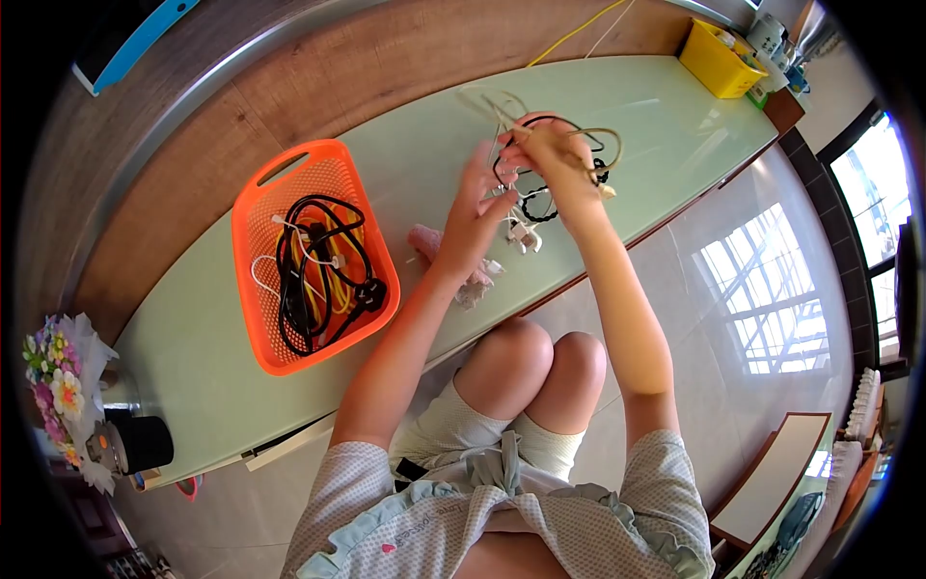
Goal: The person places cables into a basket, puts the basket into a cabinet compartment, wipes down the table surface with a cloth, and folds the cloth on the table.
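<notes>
Over the pale green tabletop, my right hand [552, 154] has its fingers curled round a bundle of thin cables [606, 145], some black and some yellowish, which loop out on both sides of it. Close by on the left, my left hand [475, 207] is raised with its fingers apart, slightly blurred, and nothing shows in its grip. White plugs and cords [524, 236] lie on the table below the hands. A pink cloth-like item [424, 241] is partly hidden behind my left forearm.
An orange basket [253, 289] at the left holds black, yellow and white cables. A yellow bin [719, 66] stands at the far right end of the table [424, 125]. Flowers [68, 391] and a black-lidded container [145, 444] are at the far left.
</notes>
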Tool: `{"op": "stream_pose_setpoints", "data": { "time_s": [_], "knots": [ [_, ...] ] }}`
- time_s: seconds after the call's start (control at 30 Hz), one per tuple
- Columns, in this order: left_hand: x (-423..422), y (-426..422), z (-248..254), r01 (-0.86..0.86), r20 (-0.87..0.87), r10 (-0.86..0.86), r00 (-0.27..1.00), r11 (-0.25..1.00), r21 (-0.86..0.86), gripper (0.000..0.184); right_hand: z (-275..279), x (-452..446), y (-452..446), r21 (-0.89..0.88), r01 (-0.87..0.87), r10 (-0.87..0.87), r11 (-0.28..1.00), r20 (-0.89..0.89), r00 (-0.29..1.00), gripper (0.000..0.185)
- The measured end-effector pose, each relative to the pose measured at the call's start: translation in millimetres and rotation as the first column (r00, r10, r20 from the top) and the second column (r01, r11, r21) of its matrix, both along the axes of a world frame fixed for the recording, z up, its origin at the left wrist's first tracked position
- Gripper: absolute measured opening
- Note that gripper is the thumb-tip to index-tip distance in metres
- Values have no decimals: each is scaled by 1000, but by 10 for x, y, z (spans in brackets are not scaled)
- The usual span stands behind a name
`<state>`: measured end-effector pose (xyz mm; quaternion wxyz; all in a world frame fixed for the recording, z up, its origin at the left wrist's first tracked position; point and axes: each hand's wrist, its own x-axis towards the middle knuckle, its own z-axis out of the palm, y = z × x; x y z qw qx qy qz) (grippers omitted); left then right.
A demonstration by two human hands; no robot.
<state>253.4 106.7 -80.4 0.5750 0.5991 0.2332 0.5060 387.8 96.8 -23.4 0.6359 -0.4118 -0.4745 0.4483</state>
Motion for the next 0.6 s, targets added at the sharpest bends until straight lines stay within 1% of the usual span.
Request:
{"op": "stream_pose_setpoints", "data": {
  "time_s": [0.03, 0.07, 0.13, 0.17, 0.27, 0.37, 0.47, 0.5, 0.53, 0.57, 0.6],
  "knots": [
    [11, 43, -89, 1, -98, 5, 995, 998, 62, 46, 78, -15, -11, -11, 60, -61, 998, -43, 997, 14],
    [21, 85, -174, 8, -194, 16, 981, 992, 123, 45, 87, -5, 1, 13, 51, -50, 999, -118, 992, 14],
    [33, 129, -264, 80, -252, -63, 966, 995, 55, 43, 111, 41, 38, 61, 40, -22, 997, -264, 964, 14],
    [39, 146, -313, 113, -278, -104, 955, 993, 18, 43, 133, 61, 42, 94, 33, -4, 995, -299, 954, 16],
    [25, 128, -211, 203, -367, -184, 912, 979, 13, 48, 168, 83, 3, 137, -18, 62, 990, -322, 945, 15],
    [79, 67, -210, -15, -289, 63, 955, 986, 165, 61, 139, 112, -50, 119, -70, 106, 990, -320, 942, 14],
    [75, 38, -180, -187, -164, 198, 966, 979, 82, 73, 132, 162, -131, 128, -128, 162, 983, -314, 935, 12],
    [53, 26, -142, -188, -163, 196, 967, 980, 67, 78, 131, 198, -154, 145, -157, 197, 977, -325, 925, 11],
    [38, 25, -141, -177, -190, 202, 961, 974, 139, 77, 134, 216, -177, 162, -186, 231, 969, -336, 913, 10],
    [27, 29, -137, -164, -215, 210, 954, 964, 210, 76, 148, 226, -199, 163, -178, 223, 970, -317, 922, 13],
    [31, 31, -130, -149, -238, 219, 946, 948, 280, 75, 176, 230, -225, 177, -215, 263, 961, -322, 910, 13]
  ]
}}
